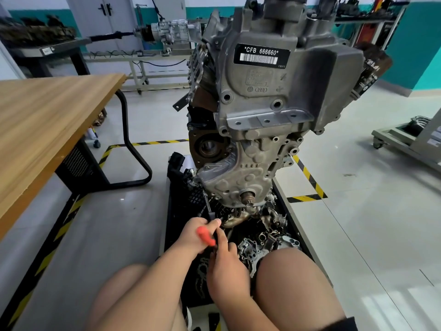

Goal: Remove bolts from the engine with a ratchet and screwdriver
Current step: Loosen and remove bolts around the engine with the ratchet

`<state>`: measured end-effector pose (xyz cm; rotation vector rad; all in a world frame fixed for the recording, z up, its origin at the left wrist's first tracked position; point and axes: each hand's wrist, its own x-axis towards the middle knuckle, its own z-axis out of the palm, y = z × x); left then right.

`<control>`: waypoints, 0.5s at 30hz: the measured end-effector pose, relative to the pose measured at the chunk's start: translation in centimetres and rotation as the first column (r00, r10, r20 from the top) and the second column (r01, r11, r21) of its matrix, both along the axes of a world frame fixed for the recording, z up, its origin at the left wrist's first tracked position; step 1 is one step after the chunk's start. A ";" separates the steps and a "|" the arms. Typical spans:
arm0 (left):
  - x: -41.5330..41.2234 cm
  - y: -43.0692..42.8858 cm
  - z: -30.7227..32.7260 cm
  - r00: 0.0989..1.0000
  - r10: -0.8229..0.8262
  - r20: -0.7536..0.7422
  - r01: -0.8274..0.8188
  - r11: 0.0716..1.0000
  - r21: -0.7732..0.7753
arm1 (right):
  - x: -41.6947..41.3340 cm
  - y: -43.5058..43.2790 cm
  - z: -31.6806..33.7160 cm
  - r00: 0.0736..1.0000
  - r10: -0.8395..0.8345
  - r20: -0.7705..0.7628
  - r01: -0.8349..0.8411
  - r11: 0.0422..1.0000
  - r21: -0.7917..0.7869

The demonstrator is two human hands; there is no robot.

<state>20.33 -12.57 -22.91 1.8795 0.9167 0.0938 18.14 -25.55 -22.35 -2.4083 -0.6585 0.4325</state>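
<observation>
Nearest the camera, two bare knees [296, 273] are framing the hands. The left hand [196, 236] is clenching the smooth red handle of the screwdriver [205, 237], thumb lying along its top. The right hand [225, 265] is sitting just below with its back to the camera and one finger reaching up to touch the handle's end. Its other fingers are tucked out of sight, so I cannot tell whether it is grasping.

The screwdriver's dark shaft is slanting up toward the lower left edge of the engine [267, 108]. Its tip is getting lost among dark fittings there. Under the engine, loose metal parts [269, 240] are lying jumbled in a black tray [172, 211], hard to tell apart.

The engine is rising as rough grey cast metal with knobbly bosses and bolt holes, its top cut off by the frame. A black label [261, 55] on it is reading "*CFB 666660*" over a barcode, and the smaller embossed text below is blurring out.

To the left a wood-grain table [47, 120] is standing on black tube legs. Yellow-and-black tape [307, 173] is striping the glossy floor.
</observation>
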 end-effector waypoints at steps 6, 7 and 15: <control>0.5 -0.3 0.0 1.000 -0.006 -0.012 0.007 0.999 0.048 | 0.6 0.5 -0.1 0.981 -0.064 -0.181 0.096 0.980 0.175; 0.4 -0.2 -0.1 1.000 -0.009 -0.006 0.009 1.000 0.021 | 0.6 0.6 -0.2 0.971 -0.061 -0.230 0.111 0.970 0.214; -0.4 0.6 0.3 0.994 -0.033 -0.107 0.012 0.983 -0.186 | 1.1 1.8 -0.4 0.605 -0.044 -0.795 0.597 0.686 0.416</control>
